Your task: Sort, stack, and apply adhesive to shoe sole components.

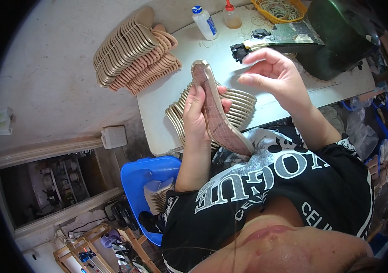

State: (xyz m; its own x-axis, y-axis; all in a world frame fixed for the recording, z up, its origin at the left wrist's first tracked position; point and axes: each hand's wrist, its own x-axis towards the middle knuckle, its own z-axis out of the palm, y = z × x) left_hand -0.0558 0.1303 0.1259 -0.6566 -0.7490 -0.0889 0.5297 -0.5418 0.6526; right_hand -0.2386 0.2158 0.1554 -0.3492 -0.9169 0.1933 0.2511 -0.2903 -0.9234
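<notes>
My left hand point(196, 108) grips a long curved shoe insole point(215, 107), its brownish underside turned up and a pale gold edging folded round its rim. The thumb lies on the underside, with fingertips showing past the far edge. My right hand point(273, 73) is raised to the right of the insole, apart from it. Its thumb and fingers are spread in a curve with nothing visible between them. Just beyond those fingers is the black end of a dark green machine point(294, 36). Below the held insole, a row of gold-edged insoles point(239, 105) lies on the white table point(166, 100).
More insoles point(125, 50) are bundled against the wall at the far left. A blue-capped bottle point(204, 23), a red-tipped bottle point(232, 19) and a yellow basket point(301, 8) of bands stand at the back. A blue tub point(132, 175) containing stacked pieces is beside me at left.
</notes>
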